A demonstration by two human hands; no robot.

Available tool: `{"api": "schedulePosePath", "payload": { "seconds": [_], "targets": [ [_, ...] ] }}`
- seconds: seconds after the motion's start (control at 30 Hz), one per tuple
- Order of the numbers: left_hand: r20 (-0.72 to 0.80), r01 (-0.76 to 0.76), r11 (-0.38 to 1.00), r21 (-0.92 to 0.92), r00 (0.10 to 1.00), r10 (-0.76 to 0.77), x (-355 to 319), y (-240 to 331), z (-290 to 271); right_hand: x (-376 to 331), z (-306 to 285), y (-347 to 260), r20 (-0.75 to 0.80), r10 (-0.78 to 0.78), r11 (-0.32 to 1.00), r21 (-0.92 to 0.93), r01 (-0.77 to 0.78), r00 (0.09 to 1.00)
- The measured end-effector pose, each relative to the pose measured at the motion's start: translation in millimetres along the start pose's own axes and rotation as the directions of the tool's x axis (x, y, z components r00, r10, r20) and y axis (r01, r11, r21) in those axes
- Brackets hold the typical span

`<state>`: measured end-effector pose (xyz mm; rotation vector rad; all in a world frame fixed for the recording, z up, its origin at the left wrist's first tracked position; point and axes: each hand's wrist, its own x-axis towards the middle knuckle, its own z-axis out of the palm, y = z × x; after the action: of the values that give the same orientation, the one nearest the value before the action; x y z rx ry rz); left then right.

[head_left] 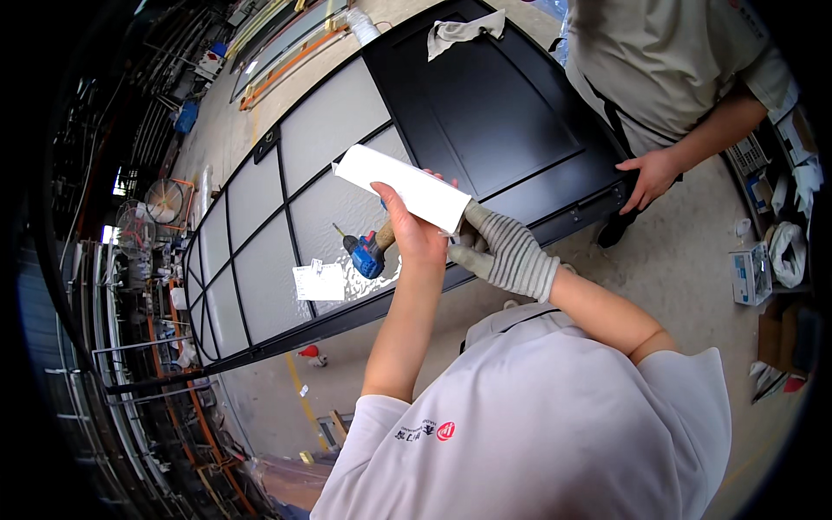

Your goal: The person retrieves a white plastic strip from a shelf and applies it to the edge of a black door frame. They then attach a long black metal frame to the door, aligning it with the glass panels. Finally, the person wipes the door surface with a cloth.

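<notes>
A long white package [390, 178], a roll or a box, I cannot tell which, is tilted above a large black-framed door panel [494, 113]. My bare left hand [416, 230] is closed around it from below, thumb on the near side. My right hand [511, 256], in a grey striped glove, is at the package's right end with fingers curled against it, some hidden behind. Just left of my left hand, a blue and black cordless drill [367, 255] lies on the panel's textured glass [329, 208]. Beside the drill lies a white paper sheet [319, 282].
At the right, another person's hand [650, 180] rests on the panel's edge. A pale rag [465, 33] lies on its far end. Metal racks [113, 347] line the left, near a round fan [165, 201]. Boxes and a clear bin [750, 273] stand at the right.
</notes>
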<state>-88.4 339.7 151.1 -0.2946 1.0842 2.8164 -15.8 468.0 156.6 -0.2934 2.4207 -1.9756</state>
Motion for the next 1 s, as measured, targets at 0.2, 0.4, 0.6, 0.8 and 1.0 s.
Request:
{"api": "schedulePosePath", "payload": {
  "seconds": [0.2, 0.4, 0.6, 0.8, 1.0],
  "targets": [
    [-0.039, -0.002, 0.999, -0.049, 0.999, 0.0, 8, 10, -6, -10, -1, 6, 0.059, -0.24, 0.965, -0.09, 0.245, 0.969],
    [-0.022, -0.124, 0.988, 0.095, 0.992, 0.127, 0, 1, 3, 0, -6, 7, 0.143, 0.032, 0.949, 0.306, -0.075, 0.989],
    [-0.078, -0.161, 0.984, 0.08, 0.983, 0.167, 8, -7, -6, 8, 6, 9, 0.001, -0.012, 0.926, -0.378, 0.011, 1.0],
    [-0.056, -0.165, 0.983, 0.084, 0.984, 0.17, 4, -5, -2, 5, -6, 15, -0.128, 0.034, 0.96, -0.272, -0.068, 0.991],
    [0.239, -0.553, 0.803, 0.223, 0.83, 0.505, -6, -25, 18, 31, -21, 35, -0.045, 0.29, 0.883, 0.398, -0.249, 0.956]
  ]
}}
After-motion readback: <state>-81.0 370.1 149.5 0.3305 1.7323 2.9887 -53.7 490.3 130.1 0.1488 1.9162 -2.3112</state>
